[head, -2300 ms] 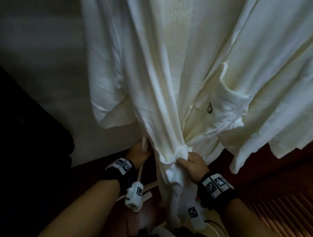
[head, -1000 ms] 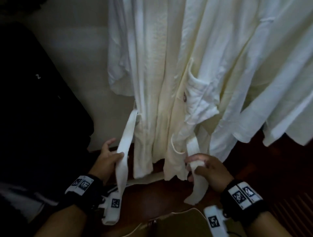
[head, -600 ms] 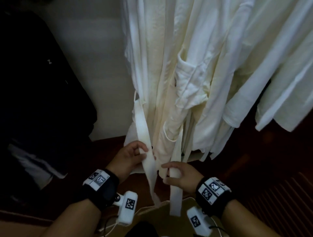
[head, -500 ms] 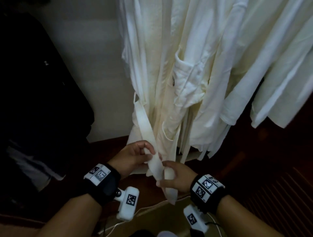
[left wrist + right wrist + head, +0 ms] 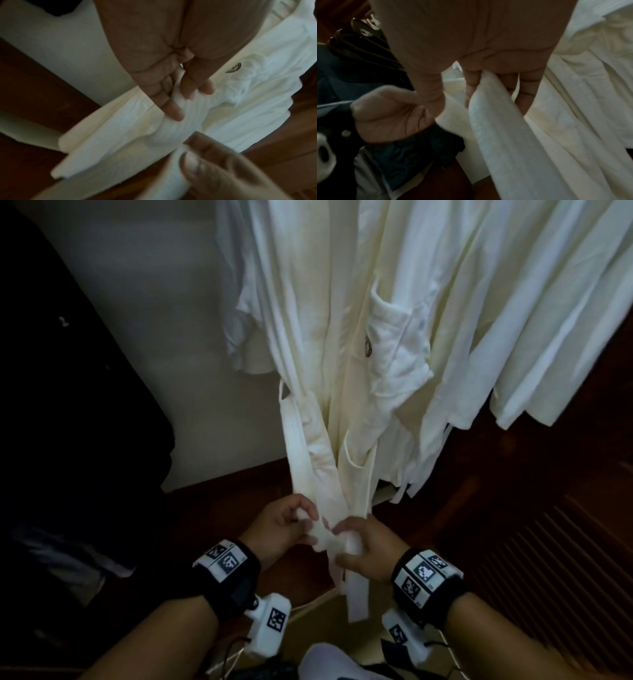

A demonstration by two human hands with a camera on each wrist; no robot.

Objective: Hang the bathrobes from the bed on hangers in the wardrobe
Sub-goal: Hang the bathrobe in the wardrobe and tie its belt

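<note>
Hanging already in the wardrobe (image 5: 565, 542), the white bathrobes (image 5: 342, 320) leave only finishing work, apparently knotting the belt (image 5: 308, 446) of the front robe. The left hand (image 5: 281, 529) pinches one belt end, the right hand (image 5: 366, 549) curls round the other, the two ends crossing between them above the wardrobe's floor

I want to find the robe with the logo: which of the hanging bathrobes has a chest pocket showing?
The left bathrobe, the one whose belt both hands hold. Its pocket carries a small dark emblem; the robes to its right show only plain folds.
</note>
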